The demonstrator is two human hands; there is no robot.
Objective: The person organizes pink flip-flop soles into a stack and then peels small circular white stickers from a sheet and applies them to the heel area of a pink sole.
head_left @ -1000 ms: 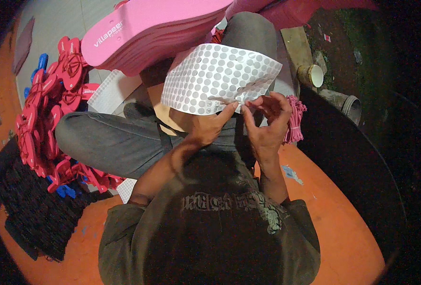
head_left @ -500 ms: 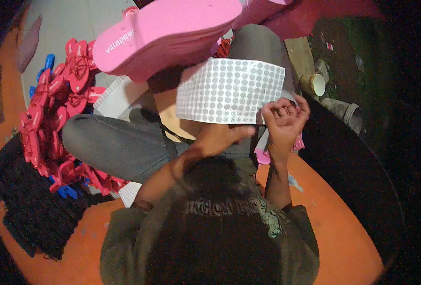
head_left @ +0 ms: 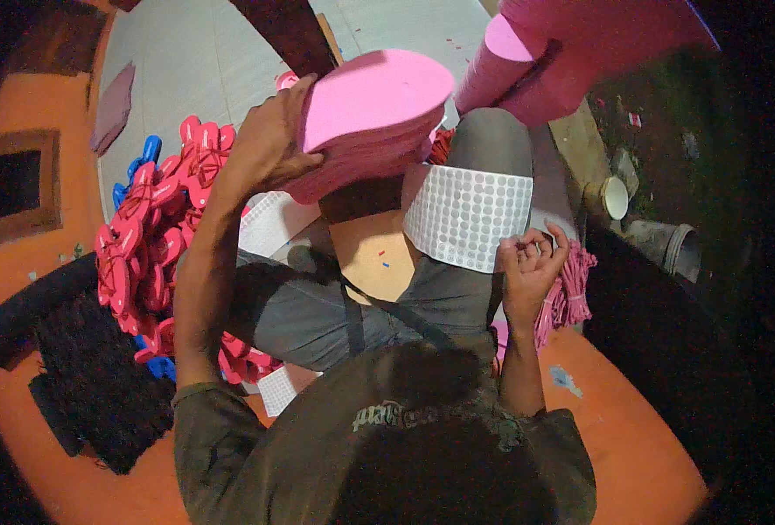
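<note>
My left hand [head_left: 269,140] reaches forward and grips the edge of a stack of pink foam sandal soles [head_left: 374,118] held over my lap. A white sheet of round grey stickers [head_left: 468,214] lies draped over my right knee. Just below its lower edge my right hand [head_left: 532,262] hovers with thumb and fingertips pinched together; whether a sticker sits between them is too small to tell. I sit cross-legged in grey trousers [head_left: 317,306], with a brown board [head_left: 374,249] between my knees.
A heap of red and blue sandal straps [head_left: 147,245] lies on the floor at my left, beside a dark woven mat [head_left: 90,376]. More pink foam soles [head_left: 562,44] lean at the upper right. A bundle of pink straps [head_left: 567,293] and a pale cup [head_left: 615,197] sit to the right.
My left hand left the sticker sheet and reached up to grasp the pink sole stack, which now sits nearer my lap. The sheet dropped onto my right knee; my right hand stays pinched.
</note>
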